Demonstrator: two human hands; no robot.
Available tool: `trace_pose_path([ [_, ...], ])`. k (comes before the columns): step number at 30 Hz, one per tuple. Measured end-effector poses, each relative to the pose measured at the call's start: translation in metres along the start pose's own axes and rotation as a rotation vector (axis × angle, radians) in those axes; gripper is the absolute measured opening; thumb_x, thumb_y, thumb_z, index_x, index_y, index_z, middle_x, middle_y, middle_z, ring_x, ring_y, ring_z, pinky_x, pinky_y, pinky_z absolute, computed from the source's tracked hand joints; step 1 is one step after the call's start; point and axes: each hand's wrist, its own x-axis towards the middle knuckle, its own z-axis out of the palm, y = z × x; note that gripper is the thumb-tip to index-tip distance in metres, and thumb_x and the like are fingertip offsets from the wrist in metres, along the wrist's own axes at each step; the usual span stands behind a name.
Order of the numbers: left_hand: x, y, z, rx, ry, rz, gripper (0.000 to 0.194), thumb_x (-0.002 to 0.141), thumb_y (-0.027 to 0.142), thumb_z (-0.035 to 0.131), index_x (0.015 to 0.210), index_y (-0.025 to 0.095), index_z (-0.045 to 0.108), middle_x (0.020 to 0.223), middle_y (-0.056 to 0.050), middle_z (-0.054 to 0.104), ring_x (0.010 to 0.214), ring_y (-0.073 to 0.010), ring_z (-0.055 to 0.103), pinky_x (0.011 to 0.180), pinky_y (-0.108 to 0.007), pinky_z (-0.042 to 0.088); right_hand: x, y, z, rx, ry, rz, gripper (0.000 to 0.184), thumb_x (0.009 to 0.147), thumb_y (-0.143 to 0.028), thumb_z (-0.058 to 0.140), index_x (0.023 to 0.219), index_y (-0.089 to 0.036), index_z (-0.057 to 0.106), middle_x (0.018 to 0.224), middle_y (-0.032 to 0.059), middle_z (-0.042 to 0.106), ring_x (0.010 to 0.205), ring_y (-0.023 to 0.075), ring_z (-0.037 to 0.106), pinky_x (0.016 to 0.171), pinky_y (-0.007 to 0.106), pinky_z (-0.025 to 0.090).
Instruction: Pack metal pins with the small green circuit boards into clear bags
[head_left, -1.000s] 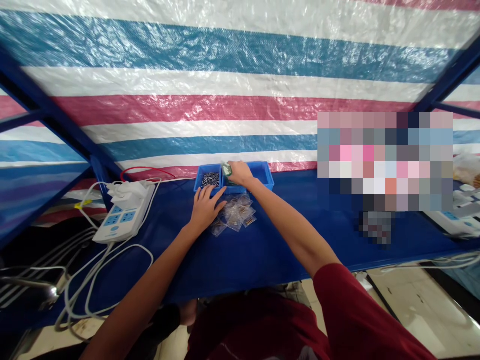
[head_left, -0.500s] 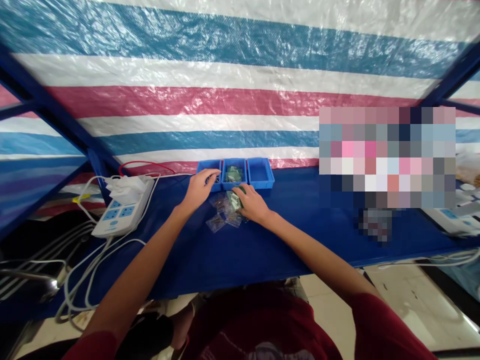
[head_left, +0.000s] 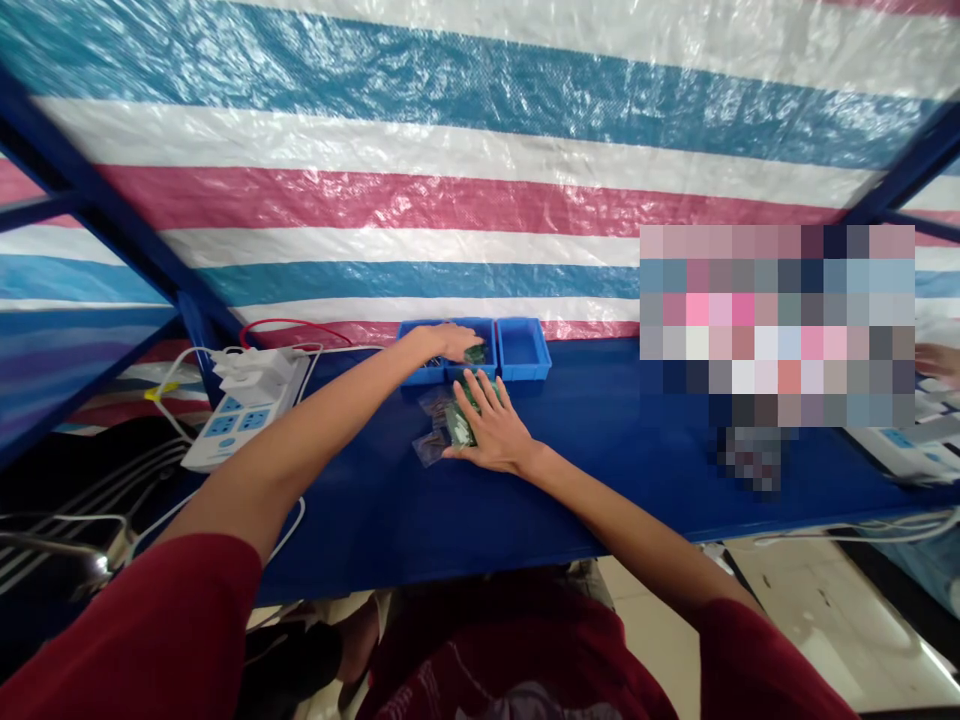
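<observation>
My left hand [head_left: 448, 341] reaches across into the middle one of three small blue bins [head_left: 523, 351] at the back of the blue table [head_left: 615, 470]. Its fingers curl over green pieces [head_left: 475, 352] in that bin; whether they grip one is hidden. My right hand [head_left: 491, 432] lies flat with fingers spread on a heap of small clear plastic bags [head_left: 435, 435], a green piece [head_left: 456, 425] under its fingers.
A white power strip [head_left: 240, 415] with plugs and white cables lies at the left of the table, a red wire behind it. A striped tarp forms the back wall. More white devices [head_left: 911, 445] sit at the far right, with another person's hand [head_left: 937, 358] there.
My left hand moved right from the leftmost bin to the middle one. My right hand spread flat on the bags and shifted slightly toward me.
</observation>
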Motion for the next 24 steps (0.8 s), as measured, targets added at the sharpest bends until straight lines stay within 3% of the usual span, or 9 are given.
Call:
trace_pose_path([
  [3, 0.003, 0.004, -0.005, 0.080, -0.200, -0.014, 0.060, 0.075, 0.028, 0.062, 0.134, 0.022, 0.051, 0.142, -0.013, 0.049, 0.123, -0.0279, 0.051, 0.098, -0.034, 0.042, -0.001, 0.001, 0.000, -0.002, 0.006, -0.038, 0.101, 0.082, -0.075, 0.039, 0.153, -0.008, 0.014, 0.158, 0.0187, 0.004, 0.146, 0.0349, -0.004, 0.115, 0.059, 0.003],
  [4, 0.003, 0.005, -0.009, 0.083, -0.216, -0.019, 0.061, 0.076, 0.029, 0.062, 0.136, 0.022, 0.049, 0.142, -0.014, 0.048, 0.124, -0.0281, 0.050, 0.097, -0.034, 0.043, -0.001, 0.001, 0.001, -0.001, 0.005, -0.047, 0.102, 0.081, -0.076, 0.039, 0.153, -0.008, 0.014, 0.158, 0.0185, 0.003, 0.146, 0.0351, -0.005, 0.115, 0.060, 0.002],
  [7, 0.003, 0.008, -0.018, 0.068, -0.213, -0.035, 0.058, 0.079, 0.032, 0.061, 0.135, 0.024, 0.048, 0.135, -0.012, 0.054, 0.117, -0.0270, 0.055, 0.092, -0.032, 0.045, 0.000, 0.000, 0.002, 0.012, -0.003, -0.023, 0.107, 0.078, -0.079, 0.042, 0.153, -0.008, 0.012, 0.158, 0.0188, 0.001, 0.145, 0.0364, -0.007, 0.114, 0.061, 0.000],
  [12, 0.007, 0.011, -0.016, 0.050, -0.167, 0.034, 0.044, 0.077, 0.018, 0.058, 0.121, 0.023, 0.058, 0.118, -0.008, 0.065, 0.101, -0.0228, 0.062, 0.081, -0.028, 0.047, 0.000, 0.000, -0.003, 0.058, -0.061, -0.002, 0.117, 0.072, -0.080, 0.051, 0.153, -0.007, 0.010, 0.158, 0.0204, -0.003, 0.144, 0.0391, -0.010, 0.114, 0.062, -0.002],
  [15, 0.005, 0.009, -0.009, 0.020, -0.049, 0.047, 0.040, 0.076, 0.015, 0.058, 0.116, 0.022, 0.061, 0.108, -0.007, 0.068, 0.092, -0.0217, 0.063, 0.078, -0.027, 0.047, -0.007, 0.005, -0.010, 0.101, -0.100, -0.058, 0.124, 0.066, -0.082, 0.056, 0.153, -0.009, 0.006, 0.158, 0.0199, -0.006, 0.144, 0.0392, -0.012, 0.113, 0.062, -0.003],
  [18, -0.008, 0.009, -0.009, 0.005, 0.160, 0.064, 0.037, 0.080, 0.017, 0.055, 0.117, 0.018, 0.061, 0.110, -0.010, 0.065, 0.096, -0.0231, 0.062, 0.083, -0.030, 0.047, -0.017, 0.008, -0.015, 0.140, -0.089, -0.093, 0.124, 0.066, -0.083, 0.055, 0.154, -0.012, 0.002, 0.158, 0.0184, -0.009, 0.144, 0.0386, -0.012, 0.113, 0.063, -0.001],
  [22, -0.051, 0.026, -0.017, -0.107, 0.599, -0.018, 0.038, 0.085, 0.019, 0.048, 0.122, 0.016, 0.057, 0.117, -0.010, 0.060, 0.106, -0.0224, 0.058, 0.093, -0.031, 0.044, -0.028, 0.010, -0.017, 0.170, -0.003, -0.079, 0.102, 0.080, -0.075, 0.046, 0.154, -0.017, 0.007, 0.159, 0.0155, -0.002, 0.146, 0.0351, -0.008, 0.114, 0.061, 0.002],
  [24, -0.082, 0.043, -0.013, -0.152, 0.665, -0.037, 0.038, 0.084, 0.018, 0.048, 0.120, 0.017, 0.057, 0.114, -0.009, 0.060, 0.103, -0.0209, 0.058, 0.093, -0.030, 0.045, -0.031, 0.015, -0.016, 0.209, 0.067, -0.004, 0.086, 0.088, -0.066, 0.041, 0.154, -0.018, 0.013, 0.160, 0.0148, 0.006, 0.147, 0.0323, -0.003, 0.116, 0.059, 0.006],
])
